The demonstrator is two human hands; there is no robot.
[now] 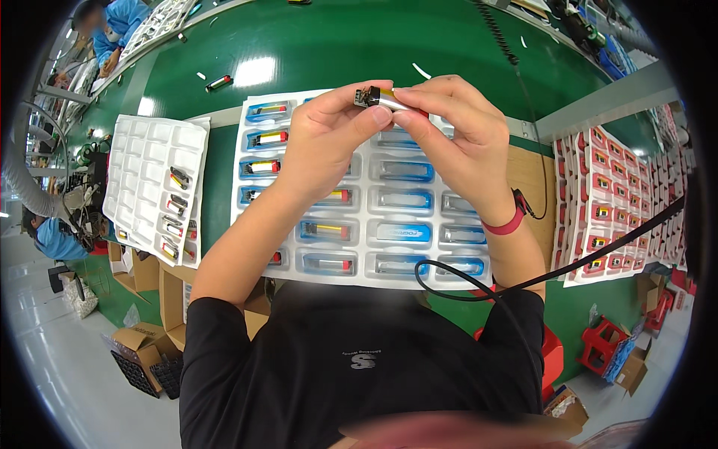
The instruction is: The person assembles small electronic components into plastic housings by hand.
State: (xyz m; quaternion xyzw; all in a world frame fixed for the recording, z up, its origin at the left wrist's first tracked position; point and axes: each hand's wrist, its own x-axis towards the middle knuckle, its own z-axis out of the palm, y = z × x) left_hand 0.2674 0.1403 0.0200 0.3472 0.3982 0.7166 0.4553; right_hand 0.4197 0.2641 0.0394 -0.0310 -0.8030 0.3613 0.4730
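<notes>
Both hands are working together above the clear blister tray (389, 271), which is lying on the green conveyor belt (336, 45). The left hand (329, 135) is pinching the dark end of a small lighter (383, 97) between thumb and fingertips, closed firmly on it. The right hand (460, 138) is gripping the other end of the same lighter, its fingers curled over the top and its thumb pressing from below, so the lighter is spanning level between the two grips, raised over the far rows of the tray rather than sitting in a pocket.

Several pockets of the tray are holding lighters already, mostly in its left columns. Left of the tray, a white moulded tray (138, 161) is carrying a few more lighters along its right edge. Right of the tray, stacks of red printed cards (609, 198) are lying fanned out. Beyond the tray, a single loose lighter (218, 83) is resting on the belt. A red wristband (505, 222) is circling the right wrist
</notes>
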